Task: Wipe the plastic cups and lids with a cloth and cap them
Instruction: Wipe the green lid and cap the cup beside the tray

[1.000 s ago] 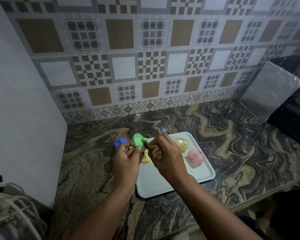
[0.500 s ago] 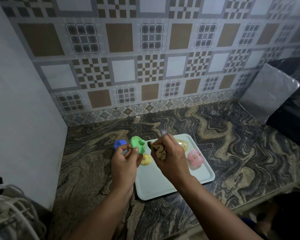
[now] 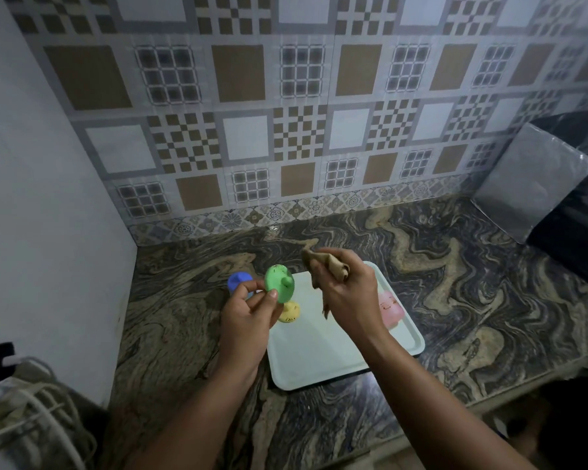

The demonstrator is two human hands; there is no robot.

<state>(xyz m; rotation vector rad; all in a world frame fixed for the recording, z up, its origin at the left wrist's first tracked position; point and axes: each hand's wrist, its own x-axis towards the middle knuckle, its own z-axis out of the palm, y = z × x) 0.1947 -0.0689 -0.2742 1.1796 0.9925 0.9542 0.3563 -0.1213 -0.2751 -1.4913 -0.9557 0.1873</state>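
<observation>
My left hand (image 3: 246,317) pinches a green lid (image 3: 279,283) by its edge, held upright above the counter. To its right, my right hand (image 3: 348,293) grips a crumpled brown cloth (image 3: 326,268), a small gap apart from the lid. A white tray (image 3: 323,361) lies below both hands. On it sit a yellow lid (image 3: 290,313) and a pink cup (image 3: 391,308), partly hidden by my right hand. A blue-lidded cup (image 3: 238,281) stands on the counter behind my left fingers.
The marbled counter (image 3: 472,300) ends at a tiled wall behind and a white wall at the left. A grey metal sheet (image 3: 530,181) leans against a dark appliance at the far right. White cables (image 3: 31,422) lie at the lower left.
My right hand has lifted the cloth up and away to the right of the green lid. My left hand still holds the lid in about the same place.
</observation>
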